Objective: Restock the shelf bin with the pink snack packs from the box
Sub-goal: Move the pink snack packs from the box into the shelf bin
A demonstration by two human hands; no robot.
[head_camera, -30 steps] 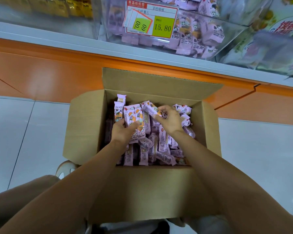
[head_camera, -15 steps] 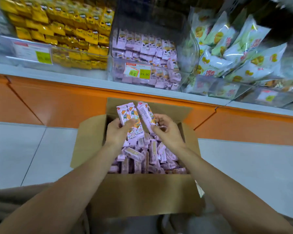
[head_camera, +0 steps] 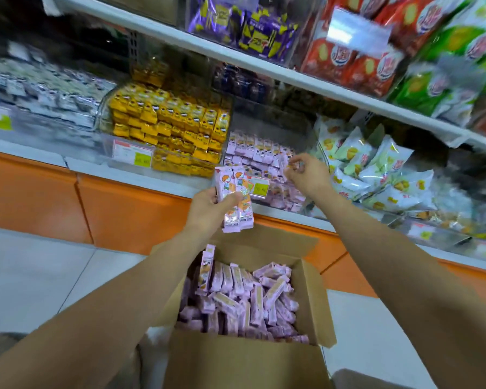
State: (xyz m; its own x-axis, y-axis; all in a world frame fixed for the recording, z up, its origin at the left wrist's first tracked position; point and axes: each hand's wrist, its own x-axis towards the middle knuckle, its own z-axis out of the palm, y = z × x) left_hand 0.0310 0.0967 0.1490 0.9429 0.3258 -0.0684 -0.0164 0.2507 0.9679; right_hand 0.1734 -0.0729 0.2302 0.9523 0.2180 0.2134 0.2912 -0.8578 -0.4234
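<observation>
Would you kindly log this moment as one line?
left hand: holds pink snack packs above box | right hand: at shelf bin, contents unclear | box: still part full

The box sits on the floor before the shelf bin; snack packs lie in the box, others in the bin behind it.

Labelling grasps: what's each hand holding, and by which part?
Left hand grips a few pink packs around their lower middle. Right hand is over the bin, fingers curled; whether it holds anything cannot be told.
</observation>
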